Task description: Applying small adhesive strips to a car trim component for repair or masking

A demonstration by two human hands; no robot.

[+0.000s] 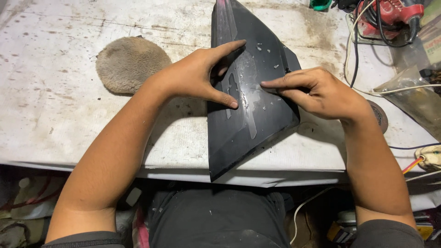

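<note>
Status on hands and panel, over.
Left hand and right hand flat on angular black plastic panel. Flaked residue between fingertips. Nothing obstructing.

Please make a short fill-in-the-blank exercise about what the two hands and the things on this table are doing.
1. Both hands rest on a long ____ panel that lies on the white table.
2. The round fluffy pad lies beside the ____ hand.
3. The right hand presses the panel with its ____.
4. A red power tool sits at the table's far ____ corner.

Missing words: black; left; fingertips; right
</note>
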